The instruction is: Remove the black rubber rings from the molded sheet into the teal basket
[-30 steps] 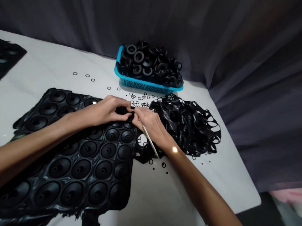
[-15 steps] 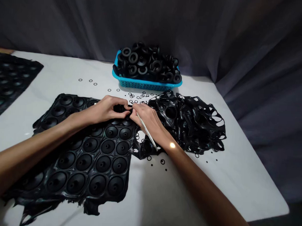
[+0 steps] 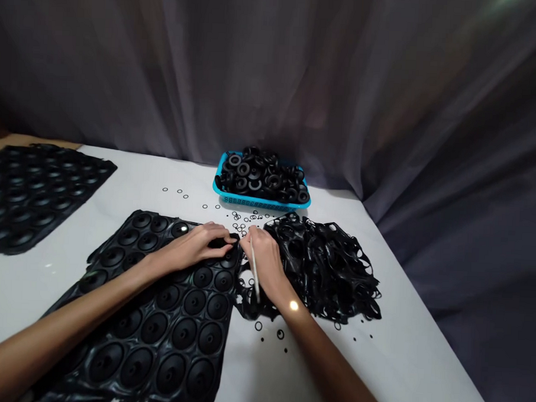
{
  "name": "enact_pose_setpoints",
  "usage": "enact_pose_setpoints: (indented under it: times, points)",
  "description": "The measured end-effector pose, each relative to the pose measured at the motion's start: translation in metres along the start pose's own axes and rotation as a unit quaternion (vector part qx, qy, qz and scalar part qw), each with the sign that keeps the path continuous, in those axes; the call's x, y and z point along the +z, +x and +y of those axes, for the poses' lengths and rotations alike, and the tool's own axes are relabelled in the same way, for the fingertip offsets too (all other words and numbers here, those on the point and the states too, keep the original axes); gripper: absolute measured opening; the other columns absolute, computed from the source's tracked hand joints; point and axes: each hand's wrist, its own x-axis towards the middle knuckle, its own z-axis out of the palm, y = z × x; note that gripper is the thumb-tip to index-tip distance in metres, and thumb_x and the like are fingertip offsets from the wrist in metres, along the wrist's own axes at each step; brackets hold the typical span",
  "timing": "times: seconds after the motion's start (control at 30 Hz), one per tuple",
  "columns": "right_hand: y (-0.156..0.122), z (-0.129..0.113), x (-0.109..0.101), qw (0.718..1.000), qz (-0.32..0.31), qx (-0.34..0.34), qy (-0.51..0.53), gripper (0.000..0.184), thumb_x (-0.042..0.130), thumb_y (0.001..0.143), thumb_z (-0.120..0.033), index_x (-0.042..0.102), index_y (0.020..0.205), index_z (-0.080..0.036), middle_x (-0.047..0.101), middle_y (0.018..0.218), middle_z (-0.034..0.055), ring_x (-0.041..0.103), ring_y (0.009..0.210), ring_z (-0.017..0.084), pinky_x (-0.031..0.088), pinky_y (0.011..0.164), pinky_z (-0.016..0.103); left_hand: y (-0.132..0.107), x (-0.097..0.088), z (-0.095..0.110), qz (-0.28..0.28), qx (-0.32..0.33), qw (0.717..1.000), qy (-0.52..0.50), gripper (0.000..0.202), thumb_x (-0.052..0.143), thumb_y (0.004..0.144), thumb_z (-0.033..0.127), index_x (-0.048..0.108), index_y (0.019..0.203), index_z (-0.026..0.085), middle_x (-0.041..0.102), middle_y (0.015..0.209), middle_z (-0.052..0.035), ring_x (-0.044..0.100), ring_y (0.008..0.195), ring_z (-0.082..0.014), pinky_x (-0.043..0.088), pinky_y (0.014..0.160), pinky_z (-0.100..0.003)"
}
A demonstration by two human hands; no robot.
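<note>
A black moulded rubber sheet (image 3: 184,333) with rows of round cup-shaped parts lies below my hands. My left hand (image 3: 206,243) pinches the sheet's far right corner between thumb and fingers. Just to the right, my right hand (image 3: 262,254) is closed around a thin white stick-like tool (image 3: 255,271), whose rear end points back towards me; its working tip is hidden by the fingers. Beside and under the right wrist lies a heap of black rubber scrap (image 3: 325,266), full of round holes.
A blue basket (image 3: 263,201) heaped with black rubber rings and cups stands at the back, before a grey curtain (image 3: 273,77). Small thin rings (image 3: 240,226) are scattered on the white table (image 3: 251,378). Another moulded sheet (image 3: 37,197) lies at the left.
The camera has tilted up, so everything sits lower in view. My right hand has drawn slightly away from my left, and the white tool stands steeper. The left hand keeps its pinch.
</note>
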Motion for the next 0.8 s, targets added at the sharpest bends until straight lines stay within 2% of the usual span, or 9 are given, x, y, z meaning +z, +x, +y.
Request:
enact_pose_setpoints:
  times: [0.07, 0.13, 0.23, 0.3, 0.37, 0.5, 0.63, 0.73, 0.8]
  points:
    - [-0.002, 0.000, 0.000, 1.000, 0.010, -0.024, 0.012, 0.018, 0.051, 0.098, -0.010, 0.058, 0.085, -0.021, 0.067, 0.080, 0.0038, 0.063, 0.077, 0.020, 0.043, 0.068, 0.028, 0.000, -0.001, -0.004, -0.013, -0.001, 1.000, -0.017, 0.024, 0.058, 0.105, 0.040, 0.070, 0.118, 0.023, 0.076, 0.116, -0.0059, 0.070, 0.109, -0.0247, 0.051, 0.099, -0.037]
    - [-0.004, 0.001, 0.000, 0.998, 0.032, -0.041, 0.022, 0.020, 0.049, 0.099, -0.011, 0.062, 0.087, -0.021, 0.069, 0.085, 0.0055, 0.065, 0.081, 0.021, 0.048, 0.072, 0.029, 0.001, -0.003, -0.008, -0.014, -0.010, 0.999, -0.037, 0.035, 0.059, 0.105, 0.043, 0.062, 0.136, 0.026, 0.073, 0.131, -0.0067, 0.068, 0.120, -0.0256, 0.050, 0.106, -0.039]
    - [-0.004, 0.003, -0.001, 0.994, 0.089, -0.042, 0.043, 0.028, 0.044, 0.099, -0.012, 0.070, 0.109, -0.018, 0.073, 0.095, 0.0090, 0.069, 0.089, 0.023, 0.055, 0.080, 0.032, 0.002, -0.009, -0.014, 0.002, -0.014, 0.999, -0.044, 0.048, 0.060, 0.105, 0.048, 0.053, 0.148, 0.027, 0.068, 0.143, -0.0084, 0.065, 0.129, -0.0271, 0.048, 0.111, -0.041]
    - [-0.003, 0.004, -0.003, 0.990, 0.120, -0.036, 0.065, 0.038, 0.041, 0.101, -0.013, 0.067, 0.128, -0.017, 0.076, 0.105, 0.0113, 0.072, 0.095, 0.023, 0.058, 0.086, 0.035, 0.004, -0.018, -0.018, 0.004, -0.004, 1.000, -0.029, 0.043, 0.058, 0.106, 0.050, 0.060, 0.142, 0.026, 0.071, 0.139, -0.0082, 0.066, 0.126, -0.0277, 0.048, 0.110, -0.041]
    - [-0.002, 0.004, -0.007, 0.987, 0.129, -0.041, 0.091, 0.039, 0.040, 0.104, -0.015, 0.064, 0.135, -0.018, 0.076, 0.114, 0.0122, 0.074, 0.102, 0.023, 0.058, 0.091, 0.036, 0.005, -0.030, -0.025, 0.008, 0.002, 1.000, -0.010, 0.040, 0.057, 0.106, 0.050, 0.065, 0.136, 0.025, 0.074, 0.134, -0.0079, 0.068, 0.122, -0.0282, 0.049, 0.108, -0.041]
    - [-0.002, 0.005, -0.013, 0.988, 0.092, -0.071, 0.100, 0.029, 0.042, 0.105, -0.015, 0.068, 0.116, -0.020, 0.077, 0.109, 0.0092, 0.075, 0.099, 0.022, 0.058, 0.089, 0.033, 0.010, -0.050, -0.045, 0.051, 0.008, 0.998, 0.024, 0.036, 0.058, 0.106, 0.047, 0.068, 0.131, 0.023, 0.075, 0.129, -0.0094, 0.069, 0.118, -0.0287, 0.050, 0.104, -0.041]
    - [-0.002, 0.012, -0.021, 0.991, 0.004, -0.132, -0.001, 0.026, 0.044, 0.104, -0.013, 0.067, 0.116, -0.020, 0.075, 0.104, 0.0093, 0.075, 0.090, 0.024, 0.057, 0.080, 0.034, 0.019, -0.052, -0.065, 0.074, 0.009, 0.996, 0.044, 0.032, 0.068, 0.099, 0.045, 0.072, 0.121, 0.022, 0.075, 0.120, -0.0102, 0.066, 0.115, -0.0305, 0.047, 0.106, -0.046]
    - [-0.001, 0.016, -0.033, 0.982, -0.031, -0.180, -0.057, 0.024, 0.045, 0.106, -0.013, 0.065, 0.116, -0.020, 0.074, 0.101, 0.0097, 0.074, 0.088, 0.025, 0.056, 0.076, 0.034, 0.021, -0.051, -0.068, 0.102, 0.005, 0.994, 0.043, 0.034, 0.075, 0.092, 0.045, 0.070, 0.118, 0.024, 0.070, 0.121, -0.0095, 0.060, 0.118, -0.0302, 0.045, 0.109, -0.048]
    - [-0.002, 0.015, -0.042, 0.978, -0.017, -0.198, -0.060, 0.020, 0.046, 0.107, -0.014, 0.064, 0.114, -0.019, 0.074, 0.099, 0.0098, 0.073, 0.087, 0.025, 0.056, 0.076, 0.035, 0.013, -0.054, -0.065, 0.130, 0.002, 0.991, 0.040, 0.033, 0.075, 0.091, 0.047, 0.067, 0.113, 0.023, 0.065, 0.120, -0.0093, 0.055, 0.119, -0.0297, 0.043, 0.110, -0.048]
